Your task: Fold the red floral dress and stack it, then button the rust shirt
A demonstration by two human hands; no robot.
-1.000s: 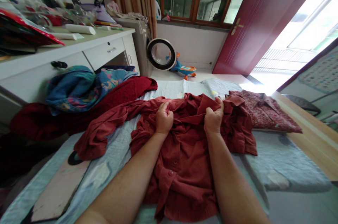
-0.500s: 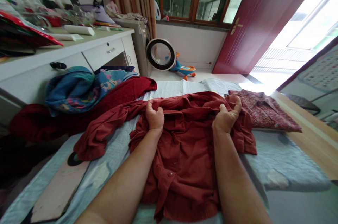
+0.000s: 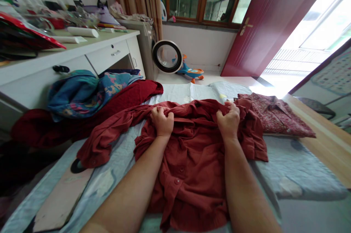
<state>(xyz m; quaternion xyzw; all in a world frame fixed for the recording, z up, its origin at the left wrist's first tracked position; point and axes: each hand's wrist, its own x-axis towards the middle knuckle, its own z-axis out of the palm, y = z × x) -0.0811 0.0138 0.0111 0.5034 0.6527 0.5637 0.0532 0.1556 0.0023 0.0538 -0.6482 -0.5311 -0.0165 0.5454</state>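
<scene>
A rust-red button-up shirt [image 3: 196, 163] lies spread and wrinkled in front of me, its hem toward me and one sleeve stretched out to the left. My left hand [image 3: 162, 121] is closed on the fabric near the shirt's upper left. At the upper right my right hand [image 3: 229, 119] grips the same shirt, with a bunched fold running between the two hands. Folds of cloth hide some of my fingertips. Beneath the shirt is a pale blue patterned sheet [image 3: 105, 181].
A folded floral shirt [image 3: 276, 116] lies to the right. Dark red cloth [image 3: 131, 97] and a blue patterned garment [image 3: 74, 96] are heaped left, beside a white desk [image 3: 109, 50]. A flat pinkish board [image 3: 61, 200] rests at lower left. Beyond stands a washing machine with its round door [image 3: 167, 56] open.
My right hand has shifted left along the shirt's upper edge and its grip has changed. My left hand has moved slightly right. The fold between them sits a little lower.
</scene>
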